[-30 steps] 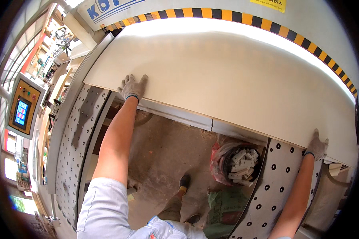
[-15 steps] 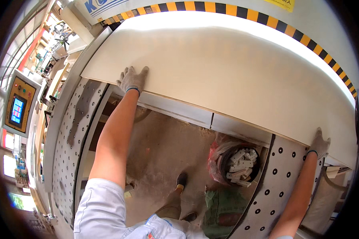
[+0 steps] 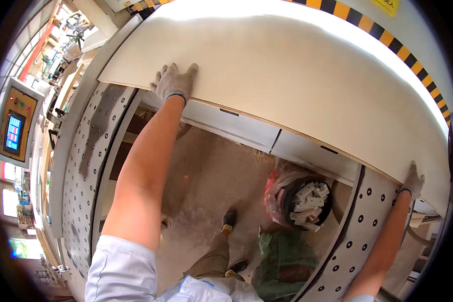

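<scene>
A wide, cream-coloured board (image 3: 267,75) lies flat across the machine table in front of me. My left hand (image 3: 175,83), in a pale knitted glove with a blue-green cuff, rests on its near edge toward the left, fingers spread. Far to the right, my gloved right hand (image 3: 412,182) lies on the same edge, thumb apart from the fingers. Both hands are open and press on the board without gripping it. Under the board sit perforated grey table wings, one at the left (image 3: 88,146) and one at the right (image 3: 360,221).
Yellow-black striped edging (image 3: 372,30) runs along the machine beyond the board. A control panel with a lit screen (image 3: 14,132) stands at the left. Between the wings, a black bucket of white offcuts (image 3: 307,204) and a green sack (image 3: 282,261) are on the floor by my feet.
The board has slid away from me with both hands on it, uncovering dark slots in the white machine front below its edge. My view has also shifted slightly.
</scene>
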Demonstrator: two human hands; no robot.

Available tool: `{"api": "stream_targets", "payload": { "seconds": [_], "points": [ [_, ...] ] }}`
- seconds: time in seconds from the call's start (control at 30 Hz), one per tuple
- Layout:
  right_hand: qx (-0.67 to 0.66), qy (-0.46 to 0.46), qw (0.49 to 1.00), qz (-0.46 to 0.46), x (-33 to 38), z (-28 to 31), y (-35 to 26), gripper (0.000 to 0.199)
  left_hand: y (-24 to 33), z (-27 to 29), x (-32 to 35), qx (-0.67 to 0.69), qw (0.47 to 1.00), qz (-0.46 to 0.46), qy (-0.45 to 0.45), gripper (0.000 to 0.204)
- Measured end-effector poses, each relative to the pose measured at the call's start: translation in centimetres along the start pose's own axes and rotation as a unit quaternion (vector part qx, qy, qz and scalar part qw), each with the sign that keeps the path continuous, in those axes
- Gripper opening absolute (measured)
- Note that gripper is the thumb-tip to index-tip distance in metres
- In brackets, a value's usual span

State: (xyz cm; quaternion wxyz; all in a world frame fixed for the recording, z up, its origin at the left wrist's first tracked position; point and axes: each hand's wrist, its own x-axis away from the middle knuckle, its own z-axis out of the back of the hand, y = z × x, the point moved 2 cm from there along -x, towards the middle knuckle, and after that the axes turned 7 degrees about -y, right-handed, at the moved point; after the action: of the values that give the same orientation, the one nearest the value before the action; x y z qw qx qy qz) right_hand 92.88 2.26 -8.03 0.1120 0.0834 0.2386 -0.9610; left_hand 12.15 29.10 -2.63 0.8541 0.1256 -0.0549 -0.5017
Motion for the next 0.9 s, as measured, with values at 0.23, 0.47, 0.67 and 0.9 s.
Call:
{"api": "stream_targets", "payload": {
  "seconds": [0.23,0.47,0.67,0.9],
  "points": [
    [-0.141,-0.048,0.989,0.016,0.3,-0.2,-0.5,0.104,-0.5,0.3,0.3,0.011,1.0,0.007,0.009,0.082],
    [0.025,0.032,0.957,0.287,10.1,-1.7,-7.6,0.094,-1.3,-0.2,-0.4,0.024,1.0,-0.01,0.01,0.078],
    [-0.137,-0.186,0.874,0.427,35.5,-0.6,-23.4,0.092,-1.7,-0.8,-1.1,0.02,0.999,-0.02,0.015,0.071],
    [-0.067,-0.138,0.949,0.276,41.1,1.3,-27.8,0.08,-2.7,1.0,-0.2,0.046,0.992,-0.104,-0.048,0.055]
  ]
}}
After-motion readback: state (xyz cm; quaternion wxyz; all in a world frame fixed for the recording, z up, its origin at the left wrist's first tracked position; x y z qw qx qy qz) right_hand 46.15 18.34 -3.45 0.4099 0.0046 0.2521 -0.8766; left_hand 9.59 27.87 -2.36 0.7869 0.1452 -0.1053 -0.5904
